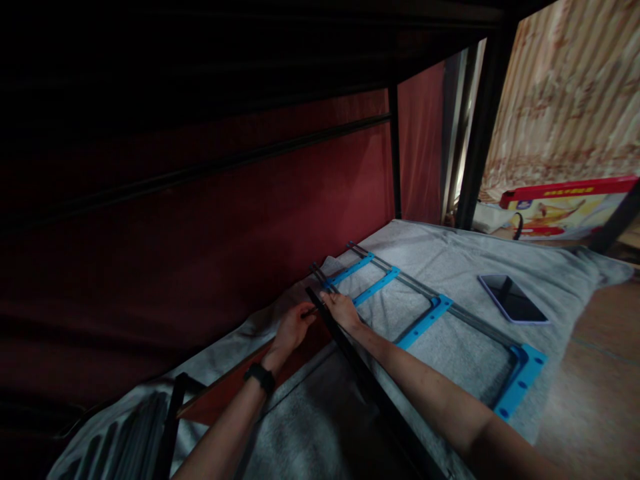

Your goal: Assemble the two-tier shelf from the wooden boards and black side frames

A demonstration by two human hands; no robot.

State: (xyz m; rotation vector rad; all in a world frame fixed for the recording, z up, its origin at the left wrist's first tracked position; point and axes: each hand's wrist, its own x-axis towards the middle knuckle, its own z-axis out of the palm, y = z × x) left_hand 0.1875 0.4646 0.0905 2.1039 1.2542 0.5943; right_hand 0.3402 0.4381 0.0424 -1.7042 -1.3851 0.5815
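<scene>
A ladder-like frame of grey rods (415,285) and blue crosspieces (423,325) lies on the grey cloth. At its near side, my right hand (341,309) is closed beside a long black bar (373,380) and over the near rods; its fingertips are partly hidden. On the other side of the bar, my left hand (294,327) has its fingers pinched together around something thin and dark, too small to name. A dark band circles my left wrist. Below that hand, a reddish-brown board (235,380) rests on the cloth.
A phone (514,300) lies right of the frame. Several grey rods (135,433) are bundled at lower left, beside a black bar. A dark red panel (280,220) and black posts enclose the back. A printed box (570,210) stands by a patterned curtain at right.
</scene>
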